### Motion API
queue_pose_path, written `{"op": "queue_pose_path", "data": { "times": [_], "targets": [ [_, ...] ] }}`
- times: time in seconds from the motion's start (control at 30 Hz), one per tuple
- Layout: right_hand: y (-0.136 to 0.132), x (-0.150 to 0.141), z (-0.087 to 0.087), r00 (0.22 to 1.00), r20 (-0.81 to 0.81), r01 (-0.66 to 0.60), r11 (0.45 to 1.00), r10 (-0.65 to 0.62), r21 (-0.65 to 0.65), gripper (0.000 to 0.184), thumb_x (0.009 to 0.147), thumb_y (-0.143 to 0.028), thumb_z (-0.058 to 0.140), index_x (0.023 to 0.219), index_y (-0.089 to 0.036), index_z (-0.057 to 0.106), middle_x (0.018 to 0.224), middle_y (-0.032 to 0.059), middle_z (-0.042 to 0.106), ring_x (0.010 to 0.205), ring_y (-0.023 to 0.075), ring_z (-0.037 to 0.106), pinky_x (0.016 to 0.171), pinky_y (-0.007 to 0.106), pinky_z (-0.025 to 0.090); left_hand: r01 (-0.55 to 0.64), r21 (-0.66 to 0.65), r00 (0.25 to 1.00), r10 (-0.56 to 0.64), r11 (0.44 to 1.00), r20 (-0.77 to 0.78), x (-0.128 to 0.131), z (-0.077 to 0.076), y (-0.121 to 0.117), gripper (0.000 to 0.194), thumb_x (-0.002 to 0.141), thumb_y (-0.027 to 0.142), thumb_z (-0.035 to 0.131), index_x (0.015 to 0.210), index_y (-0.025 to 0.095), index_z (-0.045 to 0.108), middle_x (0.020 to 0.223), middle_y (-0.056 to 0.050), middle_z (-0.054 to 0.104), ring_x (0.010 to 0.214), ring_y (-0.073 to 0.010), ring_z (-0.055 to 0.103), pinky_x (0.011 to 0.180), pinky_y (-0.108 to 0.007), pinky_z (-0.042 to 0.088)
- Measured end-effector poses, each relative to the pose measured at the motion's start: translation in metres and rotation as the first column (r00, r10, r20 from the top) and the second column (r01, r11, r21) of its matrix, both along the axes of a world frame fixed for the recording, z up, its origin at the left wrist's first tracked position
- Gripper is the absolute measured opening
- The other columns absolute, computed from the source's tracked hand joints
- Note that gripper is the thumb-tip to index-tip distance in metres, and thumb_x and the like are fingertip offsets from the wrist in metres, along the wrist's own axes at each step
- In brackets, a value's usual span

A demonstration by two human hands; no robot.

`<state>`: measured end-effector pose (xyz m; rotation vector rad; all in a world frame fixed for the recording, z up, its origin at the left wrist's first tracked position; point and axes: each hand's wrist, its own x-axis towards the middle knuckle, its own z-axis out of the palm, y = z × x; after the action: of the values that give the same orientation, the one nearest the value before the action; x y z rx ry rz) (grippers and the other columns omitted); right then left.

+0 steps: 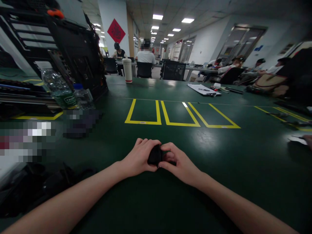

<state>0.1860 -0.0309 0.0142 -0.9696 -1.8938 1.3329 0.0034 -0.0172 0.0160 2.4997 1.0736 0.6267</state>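
A small black box-like object (pixel 154 156) is between my two hands, just above or on the dark green table (pixel 156 198); I cannot tell whether it touches the surface. My left hand (pixel 140 156) is wrapped round its left side, thumb at the near edge and fingers over the far edge. From the right, my right hand (pixel 177 161) pinches the object's right edge with thumb and fingertips. Dark colour and the covering fingers hide its details.
Yellow tape outlines (pixel 143 123) mark the table beyond my hands. Bottles (pixel 57 86) and a black rack (pixel 78 61) stand at left. A white cup (pixel 127 70) and a clipboard (pixel 203 90) are farther back. Another person's hand (pixel 309 140) shows at the right edge.
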Motion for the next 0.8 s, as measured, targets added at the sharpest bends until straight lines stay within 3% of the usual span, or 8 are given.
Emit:
{"op": "queue_pose_path", "data": {
  "times": [0.17, 0.33, 0.53, 0.67, 0.8],
  "targets": [
    [0.003, -0.002, 0.002, 0.998, -0.05, -0.034, 0.996, 0.029, -0.088, 0.015, 0.081, -0.027, 0.046, 0.093, -0.021, 0.039, 0.087, -0.0001, 0.05, 0.074, 0.0114, 0.057, 0.065, 0.027, 0.05, -0.001, -0.012, 1.0, 0.0, 1.0, -0.031, 0.0, 0.006, -0.003, 0.054, 0.067, 0.03, 0.061, 0.113, 0.02, 0.034, 0.104, -0.004, 0.05, 0.089, -0.0206, 0.047, 0.078, -0.034, 0.031],
    [0.007, -0.002, 0.002, 0.999, 0.015, -0.033, 0.999, 0.034, -0.036, 0.019, 0.08, -0.027, 0.048, 0.094, -0.02, 0.039, 0.085, 0.0008, 0.051, 0.074, 0.0124, 0.056, 0.064, 0.028, 0.049, -0.006, -0.017, 0.999, 0.006, 1.0, -0.031, -0.001, 0.009, -0.006, 0.052, 0.069, 0.031, 0.06, 0.113, 0.02, 0.034, 0.104, -0.004, 0.05, 0.09, -0.0205, 0.047, 0.079, -0.034, 0.031],
    [0.009, 0.0, -0.003, 0.996, -0.008, -0.083, 0.996, 0.084, 0.018, 0.03, 0.075, -0.021, 0.054, 0.1, -0.021, 0.036, 0.09, 0.001, 0.048, 0.078, 0.0126, 0.055, 0.068, 0.029, 0.048, -0.072, 0.029, 0.997, 0.072, 0.997, -0.008, 0.0, -0.003, -0.001, 0.058, 0.063, 0.027, 0.066, 0.112, 0.021, 0.034, 0.104, -0.004, 0.05, 0.089, -0.0213, 0.047, 0.078, -0.035, 0.031],
    [0.011, -0.002, -0.006, 0.992, -0.094, -0.084, 0.996, 0.081, -0.026, 0.018, 0.08, -0.026, 0.047, 0.095, -0.021, 0.038, 0.084, -0.0007, 0.047, 0.072, 0.0101, 0.054, 0.063, 0.026, 0.047, -0.047, 0.007, 0.999, 0.047, 0.999, -0.02, -0.001, 0.001, -0.002, 0.054, 0.067, 0.029, 0.062, 0.113, 0.021, 0.034, 0.106, -0.005, 0.05, 0.09, -0.0214, 0.047, 0.079, -0.034, 0.031],
    [0.013, -0.004, -0.005, 0.998, -0.055, -0.043, 0.999, 0.042, -0.032, 0.016, 0.081, -0.028, 0.045, 0.093, -0.02, 0.038, 0.086, 0.0004, 0.048, 0.074, 0.011, 0.053, 0.064, 0.026, 0.047, -0.036, -0.018, 0.999, 0.035, 0.999, -0.032, -0.002, 0.009, -0.005, 0.053, 0.069, 0.029, 0.061, 0.113, 0.02, 0.034, 0.106, -0.005, 0.05, 0.091, -0.0203, 0.047, 0.08, -0.034, 0.031]
  ]
}}
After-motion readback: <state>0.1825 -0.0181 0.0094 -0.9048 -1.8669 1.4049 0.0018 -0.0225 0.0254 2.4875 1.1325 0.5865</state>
